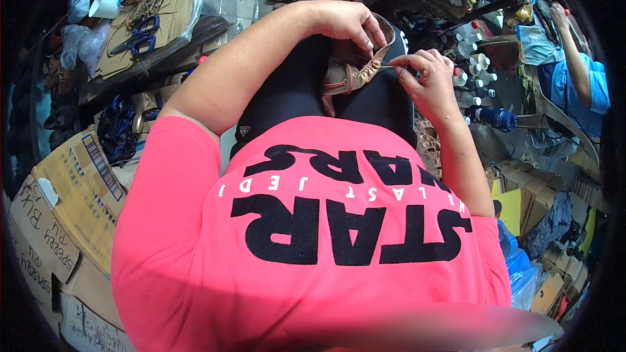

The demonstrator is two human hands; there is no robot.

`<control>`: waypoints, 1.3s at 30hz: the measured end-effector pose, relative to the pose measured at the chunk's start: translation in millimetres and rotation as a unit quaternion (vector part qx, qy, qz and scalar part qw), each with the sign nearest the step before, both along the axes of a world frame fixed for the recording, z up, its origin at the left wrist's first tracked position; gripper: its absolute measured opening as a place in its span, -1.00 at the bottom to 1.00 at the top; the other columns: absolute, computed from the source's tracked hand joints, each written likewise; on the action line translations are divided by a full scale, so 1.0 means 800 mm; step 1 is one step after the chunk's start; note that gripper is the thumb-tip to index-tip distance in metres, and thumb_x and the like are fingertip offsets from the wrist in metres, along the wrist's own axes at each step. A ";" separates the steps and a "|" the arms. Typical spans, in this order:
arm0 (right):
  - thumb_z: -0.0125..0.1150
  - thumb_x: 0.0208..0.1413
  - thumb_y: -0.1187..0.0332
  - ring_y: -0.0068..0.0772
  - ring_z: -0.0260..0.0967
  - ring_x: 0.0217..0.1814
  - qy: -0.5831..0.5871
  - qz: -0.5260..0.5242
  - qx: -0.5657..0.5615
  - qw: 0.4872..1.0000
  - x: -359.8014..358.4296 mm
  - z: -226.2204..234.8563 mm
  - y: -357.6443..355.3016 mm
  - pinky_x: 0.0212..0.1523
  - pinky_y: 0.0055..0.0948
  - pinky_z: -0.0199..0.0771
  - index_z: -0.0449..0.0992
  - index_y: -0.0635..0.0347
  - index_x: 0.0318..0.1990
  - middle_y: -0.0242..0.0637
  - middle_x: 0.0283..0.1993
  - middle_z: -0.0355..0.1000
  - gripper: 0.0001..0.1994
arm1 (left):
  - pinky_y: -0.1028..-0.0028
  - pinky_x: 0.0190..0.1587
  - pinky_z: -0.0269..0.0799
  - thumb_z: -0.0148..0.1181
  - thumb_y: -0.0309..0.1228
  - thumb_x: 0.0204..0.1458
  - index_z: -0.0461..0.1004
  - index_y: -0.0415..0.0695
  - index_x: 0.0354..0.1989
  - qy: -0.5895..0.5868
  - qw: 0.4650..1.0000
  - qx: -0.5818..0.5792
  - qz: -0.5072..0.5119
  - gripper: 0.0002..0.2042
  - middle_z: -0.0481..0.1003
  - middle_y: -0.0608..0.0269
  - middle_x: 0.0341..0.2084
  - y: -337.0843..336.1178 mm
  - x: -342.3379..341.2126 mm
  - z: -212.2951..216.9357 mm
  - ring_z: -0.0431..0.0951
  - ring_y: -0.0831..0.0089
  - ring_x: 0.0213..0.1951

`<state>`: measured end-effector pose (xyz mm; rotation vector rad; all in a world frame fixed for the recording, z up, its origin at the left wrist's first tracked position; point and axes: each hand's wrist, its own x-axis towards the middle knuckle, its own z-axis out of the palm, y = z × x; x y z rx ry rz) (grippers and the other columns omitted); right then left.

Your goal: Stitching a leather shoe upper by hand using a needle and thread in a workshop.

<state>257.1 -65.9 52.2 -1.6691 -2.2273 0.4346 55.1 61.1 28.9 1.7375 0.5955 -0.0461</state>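
A brown leather shoe (338, 76) rests on my lap between my dark-trousered thighs, its opening edge curving up and away. My left hand (352, 28) reaches over from the far side, fingers bent down and gripping the shoe's edge; its fingertips are partly hidden. A thin tan lace (375, 66) is threaded along the shoe's edge near its middle. On the right, my right hand (429, 77) pinches a thin strand at the end of that lace between thumb and forefinger, just off the leather. Whether a needle is also in that pinch is too small to tell.
Blue-handled scissors (140, 38) lie on stacked tan card sheets (173, 10) at the far left. Several bottles (479, 62) stand to the right. Cardboard boxes (85, 189) fill the near left. At the far right another person in blue (577, 85) has an arm raised.
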 end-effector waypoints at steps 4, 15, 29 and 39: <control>0.21 -0.04 0.30 -0.34 0.30 -0.13 0.004 0.001 -0.003 1.000 0.000 -0.005 -0.001 0.05 -0.27 0.04 0.62 -0.04 -0.34 -0.43 -0.39 0.45 -0.88 | 0.56 -0.10 0.41 0.17 -0.52 -0.06 0.48 -0.17 0.01 0.021 0.999 -0.023 -0.010 -0.62 0.57 0.29 -0.24 0.002 0.000 -0.001 0.51 0.58 -0.24; 0.21 -0.08 0.33 -0.33 0.31 -0.15 0.030 -0.009 0.008 0.999 -0.002 -0.011 -0.006 0.03 -0.26 0.07 0.62 -0.04 -0.32 -0.42 -0.41 0.45 -0.86 | 0.56 -0.09 0.41 0.15 -0.57 -0.07 0.48 -0.18 0.01 0.006 0.999 -0.035 -0.028 -0.62 0.56 0.29 -0.24 0.006 0.001 -0.006 0.51 0.60 -0.24; 0.28 -0.08 0.37 -0.30 0.31 -0.22 0.085 0.036 0.014 0.996 0.007 -0.038 0.009 -0.11 -0.33 0.23 0.63 -0.03 -0.28 -0.41 -0.40 0.44 -0.84 | 0.52 -0.12 0.39 0.29 -0.44 -0.09 0.52 -0.17 -0.17 -0.005 1.000 -0.002 -0.018 -0.73 0.56 0.35 -0.35 0.015 0.014 -0.011 0.50 0.57 -0.28; 0.29 -0.06 0.47 -0.47 0.30 -0.33 0.234 0.015 -0.080 0.969 0.004 -0.051 0.018 -0.30 -0.49 0.31 0.61 0.09 -0.26 -0.36 -0.44 0.36 -0.84 | 0.52 -0.06 0.37 0.32 -0.47 -0.12 0.49 -0.20 -0.13 -0.037 0.999 0.003 -0.022 -0.67 0.54 0.33 -0.28 0.016 0.009 -0.026 0.48 0.57 -0.21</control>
